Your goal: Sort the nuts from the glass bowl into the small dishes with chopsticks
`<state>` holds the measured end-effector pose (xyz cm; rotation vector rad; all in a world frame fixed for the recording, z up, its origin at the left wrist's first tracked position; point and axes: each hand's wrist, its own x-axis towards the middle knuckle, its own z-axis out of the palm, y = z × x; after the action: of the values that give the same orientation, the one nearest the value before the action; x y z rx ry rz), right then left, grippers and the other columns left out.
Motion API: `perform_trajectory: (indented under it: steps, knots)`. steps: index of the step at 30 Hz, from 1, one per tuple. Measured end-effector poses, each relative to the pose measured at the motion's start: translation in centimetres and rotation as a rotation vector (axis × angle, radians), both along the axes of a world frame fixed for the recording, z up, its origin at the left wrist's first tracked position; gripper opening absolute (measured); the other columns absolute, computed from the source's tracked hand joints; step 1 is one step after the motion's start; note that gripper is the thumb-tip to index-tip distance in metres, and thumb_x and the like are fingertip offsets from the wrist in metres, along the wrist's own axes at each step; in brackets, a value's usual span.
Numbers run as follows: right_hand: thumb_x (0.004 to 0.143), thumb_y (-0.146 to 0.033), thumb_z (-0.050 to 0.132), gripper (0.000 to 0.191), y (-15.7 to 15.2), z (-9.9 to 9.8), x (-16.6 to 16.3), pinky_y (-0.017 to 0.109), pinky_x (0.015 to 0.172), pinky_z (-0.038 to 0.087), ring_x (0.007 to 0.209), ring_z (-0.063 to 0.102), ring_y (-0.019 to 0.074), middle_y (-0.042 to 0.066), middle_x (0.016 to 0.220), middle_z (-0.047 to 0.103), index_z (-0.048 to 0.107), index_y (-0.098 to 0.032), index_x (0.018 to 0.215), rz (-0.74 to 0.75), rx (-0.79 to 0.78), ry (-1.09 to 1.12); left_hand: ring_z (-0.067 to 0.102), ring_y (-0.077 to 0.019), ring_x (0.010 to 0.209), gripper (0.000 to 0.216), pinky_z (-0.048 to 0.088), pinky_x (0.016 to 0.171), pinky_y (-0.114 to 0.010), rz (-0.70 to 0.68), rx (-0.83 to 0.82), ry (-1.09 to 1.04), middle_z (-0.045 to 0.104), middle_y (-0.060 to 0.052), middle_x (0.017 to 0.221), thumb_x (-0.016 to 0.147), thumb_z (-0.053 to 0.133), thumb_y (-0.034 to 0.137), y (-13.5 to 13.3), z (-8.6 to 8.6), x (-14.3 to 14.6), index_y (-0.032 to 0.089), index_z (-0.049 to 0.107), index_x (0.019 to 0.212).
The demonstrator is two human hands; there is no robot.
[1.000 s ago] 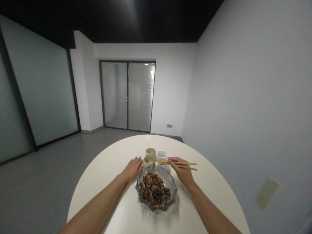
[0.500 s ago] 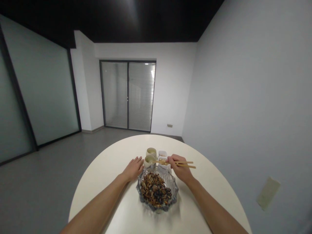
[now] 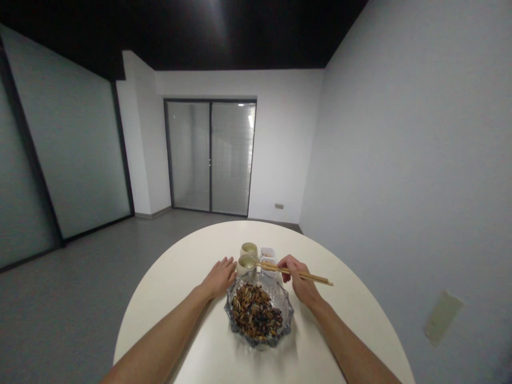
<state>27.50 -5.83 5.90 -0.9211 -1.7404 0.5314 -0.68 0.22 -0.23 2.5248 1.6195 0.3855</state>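
Note:
My right hand [image 3: 298,276] is shut on a pair of wooden chopsticks [image 3: 296,272], whose tips reach left over a small white dish [image 3: 269,268]. My left hand [image 3: 219,277] lies flat on the table, holding nothing, next to a cut-glass bowl [image 3: 240,333]. That bowl is heaped with striped sunflower seeds [image 3: 256,312]. Two cream cups [image 3: 248,249] [image 3: 245,264] and a second white dish [image 3: 268,252] stand just beyond it. The dishes' contents are mostly hidden.
The dishes and cups stand close together on a round white table [image 3: 176,277], whose edge curves away on all sides. Beyond it lie a grey floor, a glass door with blinds [image 3: 210,157] and a frosted glass partition [image 3: 68,144].
My right hand has shifted slightly right, and the chopsticks have swung so their outer ends point lower right. My left hand has stayed in place.

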Motion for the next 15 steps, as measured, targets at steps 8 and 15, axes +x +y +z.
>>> perform_trajectory:
  steps: [8, 15]
  knots:
    - [0.095, -0.069, 0.025, 0.066, -1.1, 1.5, 0.5, 0.028, 0.054, 0.048, 0.055, 0.057, 0.0172, 0.003, 0.057, 0.06, 0.06, -0.02, 0.068, 0.179, -0.06, 0.033, 0.026, -0.0316, 0.145, 0.05, 0.023, 0.118, -0.05, -0.003, 0.007, -0.012, 0.033, -0.012, 0.157, 0.101, 0.033, 0.037, -0.1, -0.1, 0.0, 0.019, 0.042, 0.146]
    - [0.094, -0.071, 0.025, 0.072, -1.4, 1.5, 0.3, 0.027, 0.053, 0.045, 0.054, 0.055, 0.0163, 0.003, 0.056, 0.059, 0.064, -0.019, 0.066, 0.226, -0.117, -0.063, 0.026, -0.0324, 0.145, 0.05, 0.023, 0.118, -0.05, -0.005, 0.002, 0.001, 0.032, -0.013, 0.157, 0.101, 0.031, 0.039, -0.2, 0.2, 0.0, 0.018, 0.043, 0.145]
